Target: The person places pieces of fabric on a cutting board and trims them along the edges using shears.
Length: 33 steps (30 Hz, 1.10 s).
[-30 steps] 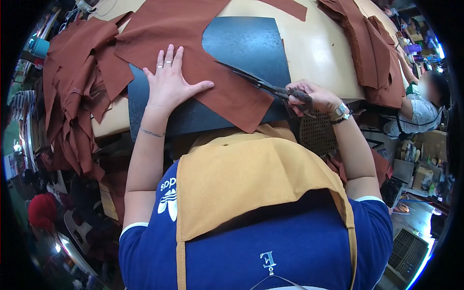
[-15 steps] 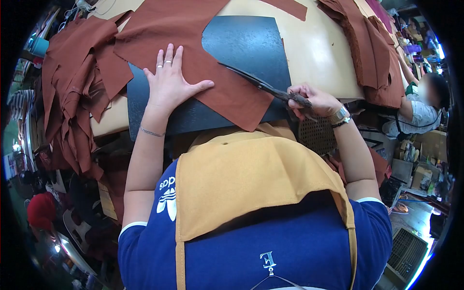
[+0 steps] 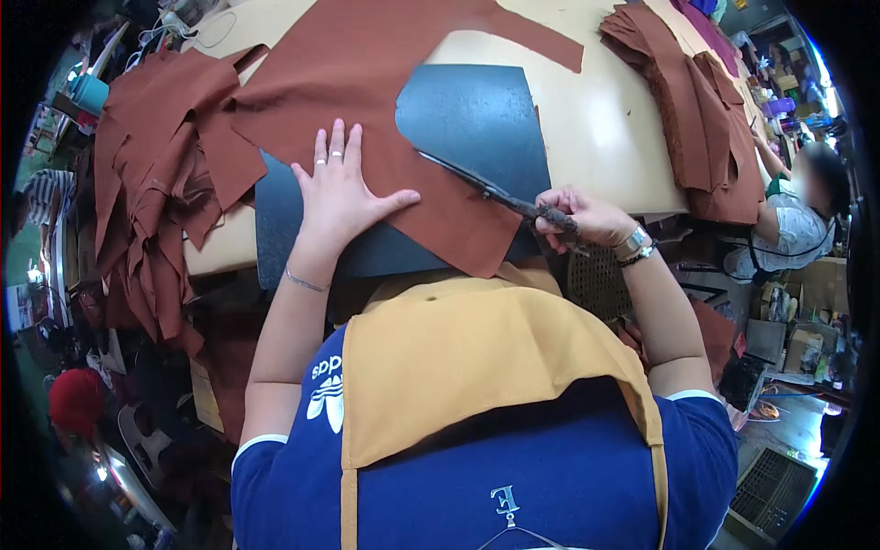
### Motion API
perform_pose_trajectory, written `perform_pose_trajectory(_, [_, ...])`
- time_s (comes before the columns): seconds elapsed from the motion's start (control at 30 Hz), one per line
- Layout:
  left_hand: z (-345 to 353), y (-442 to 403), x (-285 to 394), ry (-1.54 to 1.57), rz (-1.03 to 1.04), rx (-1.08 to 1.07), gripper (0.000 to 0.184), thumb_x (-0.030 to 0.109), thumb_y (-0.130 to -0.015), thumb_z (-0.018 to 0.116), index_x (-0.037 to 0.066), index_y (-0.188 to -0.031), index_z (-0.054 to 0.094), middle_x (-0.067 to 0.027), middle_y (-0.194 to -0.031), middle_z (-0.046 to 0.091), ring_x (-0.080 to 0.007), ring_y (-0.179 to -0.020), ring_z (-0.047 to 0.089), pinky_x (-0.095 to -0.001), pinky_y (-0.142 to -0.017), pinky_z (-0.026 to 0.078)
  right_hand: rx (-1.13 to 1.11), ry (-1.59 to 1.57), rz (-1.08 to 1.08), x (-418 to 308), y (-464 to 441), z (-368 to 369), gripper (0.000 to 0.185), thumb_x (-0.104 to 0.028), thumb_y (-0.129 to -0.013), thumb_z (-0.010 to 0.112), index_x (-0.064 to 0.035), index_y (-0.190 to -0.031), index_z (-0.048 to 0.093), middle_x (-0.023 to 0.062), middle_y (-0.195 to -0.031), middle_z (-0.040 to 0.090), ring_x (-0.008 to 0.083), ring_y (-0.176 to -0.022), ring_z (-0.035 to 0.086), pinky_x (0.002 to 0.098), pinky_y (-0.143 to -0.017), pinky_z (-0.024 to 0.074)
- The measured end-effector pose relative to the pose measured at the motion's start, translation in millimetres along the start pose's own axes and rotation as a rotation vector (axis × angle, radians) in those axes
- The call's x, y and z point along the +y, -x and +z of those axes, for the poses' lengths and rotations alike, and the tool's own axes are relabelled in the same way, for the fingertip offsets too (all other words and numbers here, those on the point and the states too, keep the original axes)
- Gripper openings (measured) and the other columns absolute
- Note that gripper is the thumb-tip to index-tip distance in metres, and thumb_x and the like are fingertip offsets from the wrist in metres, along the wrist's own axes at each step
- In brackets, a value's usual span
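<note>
A large piece of reddish-brown sheet material [image 3: 449, 225], leather or cloth, lies over a dark board [image 3: 486, 110] at the table's near edge. My left hand [image 3: 344, 191] rests flat on the sheet, fingers spread and thumb out to the right, with rings on two fingers. Dark scissors [image 3: 490, 190] are in my right hand [image 3: 591, 218], whose fingers wrap around the wrapped-looking handles. Their blades point left across the sheet and look nearly closed. Whether any material sits between the blades I cannot tell.
Heaped brown pieces [image 3: 156, 183] hang over the table's left edge. More stacked brown material [image 3: 701, 128] lies on the right of the pale table [image 3: 614, 137]. Another person [image 3: 797, 215] is at the far right. A teal container [image 3: 89, 93] stands at upper left.
The view has tilted slightly, so the table and the sheet sit lower in the picture. Both hands and the scissors keep about the same place on the sheet.
</note>
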State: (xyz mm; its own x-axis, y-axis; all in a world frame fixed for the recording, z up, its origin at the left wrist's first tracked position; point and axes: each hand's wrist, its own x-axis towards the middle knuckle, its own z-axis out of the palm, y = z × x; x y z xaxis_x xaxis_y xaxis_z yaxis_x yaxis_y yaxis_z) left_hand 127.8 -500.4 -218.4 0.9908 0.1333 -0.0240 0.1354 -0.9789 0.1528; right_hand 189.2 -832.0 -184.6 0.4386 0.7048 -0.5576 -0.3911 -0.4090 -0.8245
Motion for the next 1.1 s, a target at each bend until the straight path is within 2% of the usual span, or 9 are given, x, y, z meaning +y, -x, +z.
perform_pose_trajectory(0.07, [-1.2, 2.7, 3.2, 0.004, 0.003, -0.014, 0.121, 0.076, -0.059, 0.069, 0.008, -0.149, 0.026, -0.0154, -0.156, 0.02, -0.0346, -0.145, 0.016, -0.0696, -0.106, 0.019, 0.002, -0.003, 0.014, -6.4, -6.0, 6.8, 0.028, -0.031, -0.087, 0.071, -0.008, -0.078, 0.057, -0.0024, -0.065, 0.056, 0.0054, -0.058, 0.057, 0.0221, -0.052, 0.0494])
perform_pose_trajectory(0.2, [-2.6, 5.9, 7.4, 0.021, 0.006, -0.026, 0.125, 0.08, -0.057, 0.067, 0.005, -0.149, 0.026, -0.0169, -0.157, 0.018, -0.0352, -0.145, 0.015, -0.0699, -0.106, 0.017, -0.005, -0.047, -0.027, -8.6, -12.1, 11.2, 0.029, -0.032, -0.087, 0.071, -0.0078, -0.079, 0.057, -0.0019, -0.067, 0.057, 0.0058, -0.058, 0.056, 0.022, -0.052, 0.0482])
perform_pose_trajectory(0.5, [-2.2, 9.7, 11.5, 0.032, -0.005, -0.023, 0.126, 0.08, -0.057, 0.066, 0.005, -0.149, 0.024, -0.0181, -0.156, 0.018, -0.0361, -0.145, 0.014, -0.071, -0.106, 0.017, -0.029, -0.031, -0.008, 4.1, -0.7, 6.9, 0.026, -0.031, -0.087, 0.07, -0.0088, -0.082, 0.058, -0.0023, -0.066, 0.057, 0.0049, -0.058, 0.056, 0.0211, -0.052, 0.0478])
perform_pose_trajectory(0.7, [1.4, 16.6, 17.4, 0.033, 0.009, -0.015, 0.126, 0.081, -0.058, 0.065, 0.005, -0.149, 0.023, -0.0188, -0.156, 0.018, -0.0367, -0.145, 0.014, -0.071, -0.105, 0.016, 0.032, -0.08, -0.016, -7.8, -4.4, 22.8, 0.025, -0.027, -0.087, 0.07, -0.0078, -0.081, 0.056, 0.0, -0.062, 0.057, 0.0073, -0.054, 0.056, 0.0209, -0.051, 0.0446])
perform_pose_trajectory(0.9, [2.5, 13.6, 13.2, 0.015, 0.018, 0.015, 0.113, 0.077, -0.066, 0.063, 0.005, -0.146, 0.031, -0.0188, -0.154, 0.024, -0.0353, -0.144, 0.018, -0.0686, -0.107, 0.016, 0.017, -0.059, -0.012, 9.7, 7.6, 18.2, 0.027, -0.031, -0.086, 0.072, -0.009, -0.08, 0.058, -0.0033, -0.065, 0.056, 0.0047, -0.058, 0.057, 0.0203, -0.051, 0.0475])
perform_pose_trajectory(1.03, [1.4, -19.6, -21.2, -0.037, 0.211, 0.127, 0.103, 0.073, -0.067, 0.065, 0.01, -0.144, 0.038, -0.0161, -0.154, 0.027, -0.034, -0.144, 0.019, -0.0622, -0.111, 0.018, 0.037, -0.067, 0.037, 7.4, 9.4, 22.1, 0.027, -0.031, -0.086, 0.072, -0.0092, -0.079, 0.057, -0.0039, -0.066, 0.056, 0.0048, -0.058, 0.057, 0.0209, -0.051, 0.0479])
perform_pose_trajectory(1.1, [-8.4, -26.7, -28.7, -0.031, 0.258, 0.065, 0.103, 0.073, -0.067, 0.064, 0.011, -0.145, 0.038, -0.0163, -0.154, 0.026, -0.0341, -0.144, 0.019, -0.0617, -0.111, 0.017, 0.019, -0.081, -0.003, 3.7, 7.7, 23.0, 0.027, -0.031, -0.087, 0.071, -0.0092, -0.08, 0.057, -0.004, -0.066, 0.056, 0.0049, -0.058, 0.057, 0.0212, -0.051, 0.0482])
